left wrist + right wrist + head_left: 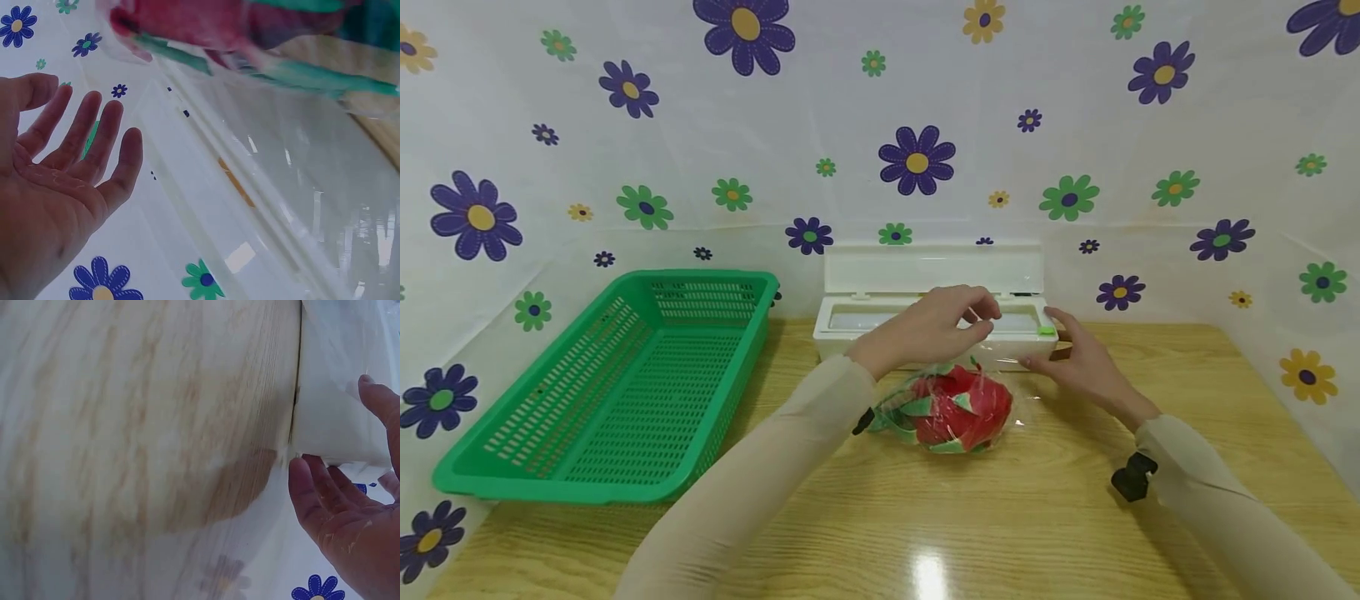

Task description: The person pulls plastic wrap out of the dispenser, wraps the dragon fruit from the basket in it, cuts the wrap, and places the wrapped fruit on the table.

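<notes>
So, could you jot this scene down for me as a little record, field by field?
Left hand: above the box, holding nothing, fingers relaxed
Right hand: thumb and fingers around the box's right end
Box: white, lid up
Fruit: red and green, under clear film, in front of the box
Basket: green, left of the fruit
Table: wood-patterned
Backdrop: white, flowered

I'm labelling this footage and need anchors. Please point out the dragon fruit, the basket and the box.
Dragon fruit point(958, 417): head view, on its red skin.
Basket point(632, 400): head view, on its slotted green floor.
Box point(934, 268): head view, on its raised white lid.
</notes>
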Demonstrator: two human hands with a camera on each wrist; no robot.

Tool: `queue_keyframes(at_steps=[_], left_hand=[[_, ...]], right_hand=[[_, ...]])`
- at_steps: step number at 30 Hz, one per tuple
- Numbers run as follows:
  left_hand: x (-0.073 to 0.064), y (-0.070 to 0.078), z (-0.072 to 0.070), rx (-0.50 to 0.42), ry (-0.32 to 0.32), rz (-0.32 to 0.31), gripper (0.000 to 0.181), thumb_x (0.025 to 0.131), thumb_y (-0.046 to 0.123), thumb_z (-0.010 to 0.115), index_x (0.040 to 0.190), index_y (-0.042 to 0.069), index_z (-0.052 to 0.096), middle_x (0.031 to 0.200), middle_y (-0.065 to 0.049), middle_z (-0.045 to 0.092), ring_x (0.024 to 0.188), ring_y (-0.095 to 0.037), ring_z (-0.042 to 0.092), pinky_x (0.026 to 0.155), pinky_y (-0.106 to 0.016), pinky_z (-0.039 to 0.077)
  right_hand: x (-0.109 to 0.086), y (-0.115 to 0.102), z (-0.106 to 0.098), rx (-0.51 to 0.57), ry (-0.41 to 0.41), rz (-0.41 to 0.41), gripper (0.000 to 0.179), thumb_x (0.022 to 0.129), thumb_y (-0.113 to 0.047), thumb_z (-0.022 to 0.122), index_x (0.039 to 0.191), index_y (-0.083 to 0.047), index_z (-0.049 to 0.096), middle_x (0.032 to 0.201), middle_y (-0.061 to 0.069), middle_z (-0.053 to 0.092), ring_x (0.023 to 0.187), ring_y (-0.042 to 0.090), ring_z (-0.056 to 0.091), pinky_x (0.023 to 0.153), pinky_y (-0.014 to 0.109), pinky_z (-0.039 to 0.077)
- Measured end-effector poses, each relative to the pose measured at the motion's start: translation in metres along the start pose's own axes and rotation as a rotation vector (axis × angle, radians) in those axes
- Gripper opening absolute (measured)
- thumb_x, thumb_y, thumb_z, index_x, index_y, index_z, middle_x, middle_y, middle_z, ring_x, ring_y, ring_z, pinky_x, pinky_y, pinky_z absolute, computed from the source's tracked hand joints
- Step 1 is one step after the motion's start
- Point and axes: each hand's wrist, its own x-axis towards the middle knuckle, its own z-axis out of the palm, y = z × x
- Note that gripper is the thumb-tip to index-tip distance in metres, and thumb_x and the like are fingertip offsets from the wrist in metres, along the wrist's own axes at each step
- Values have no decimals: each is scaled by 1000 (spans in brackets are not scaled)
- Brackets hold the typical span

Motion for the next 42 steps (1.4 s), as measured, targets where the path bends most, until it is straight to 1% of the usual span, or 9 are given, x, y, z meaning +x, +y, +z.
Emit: queue_keyframes(at_steps=[3, 9, 13, 18, 25, 30, 34, 38, 42], left_hand=[[17, 6, -2, 58, -45, 17, 30, 106, 22, 52, 133, 10, 60, 128, -5, 68, 120, -18, 64, 105, -33, 52], [50, 10, -1, 122, -128, 19, 32, 105, 17, 50, 134, 10, 60, 130, -8, 68, 116, -21, 66, 101, -32, 53], [68, 12, 6, 162, -168, 26, 33, 104, 14, 48, 134, 10, 61, 129, -8, 68, 112, -19, 63, 100, -30, 52], [84, 14, 18, 220, -211, 1, 33, 105, 17, 49, 136, 16, 61, 135, -5, 65, 119, -17, 61, 103, -31, 52], [98, 18, 27, 292, -244, 27, 37, 105, 15, 48, 138, 18, 63, 141, 1, 63, 121, -12, 58, 102, -27, 49], [102, 20, 29, 320, -299, -11, 38, 105, 14, 50, 139, 20, 65, 133, 2, 65, 105, -10, 55, 83, -22, 48], [103, 21, 31, 352, -328, -31, 37, 105, 14, 51, 137, 21, 66, 130, 2, 65, 102, -9, 55, 78, -20, 47], [104, 19, 32, 379, -317, -56, 36, 104, 13, 52, 135, 23, 68, 130, 3, 66, 102, -10, 55, 79, -21, 46], [105, 17, 34, 370, -310, -81, 37, 103, 10, 51, 134, 23, 67, 126, 3, 66, 97, -10, 55, 73, -21, 45]], right_hand=[[0, 3, -1, 15, -3, 6, 93, 95, -37, 73, 164, -13, 15, 149, 32, 46, 129, 49, 56, 101, 58, 53], [0, 9, -3, 70, -15, 20, 93, 94, -39, 74, 165, -20, 16, 138, 31, 53, 120, 45, 62, 87, 41, 60], [-1, 13, -3, 121, -24, 21, 94, 94, -39, 74, 165, -23, 16, 136, 29, 56, 120, 41, 61, 87, 39, 61], [-2, 17, -3, 194, -51, 24, 95, 94, -33, 75, 166, -25, 13, 138, 29, 57, 122, 41, 62, 89, 37, 61], [-1, 19, -4, 209, -49, 17, 95, 95, -32, 74, 166, -25, 11, 141, 29, 56, 125, 42, 60, 88, 36, 61], [0, 19, -3, 204, -45, 22, 94, 95, -36, 74, 166, -27, 13, 143, 27, 53, 125, 41, 59, 89, 39, 61], [2, 20, -3, 217, -36, 18, 93, 95, -35, 74, 166, -28, 13, 136, 29, 59, 118, 37, 64, 87, 38, 62], [3, 21, -3, 214, -22, 15, 90, 97, -31, 72, 165, -26, 14, 129, 29, 62, 107, 30, 68, 82, 32, 62], [3, 20, -2, 211, -3, 6, 85, 98, -24, 70, 165, -24, 17, 121, 29, 64, 98, 26, 69, 79, 30, 62]])
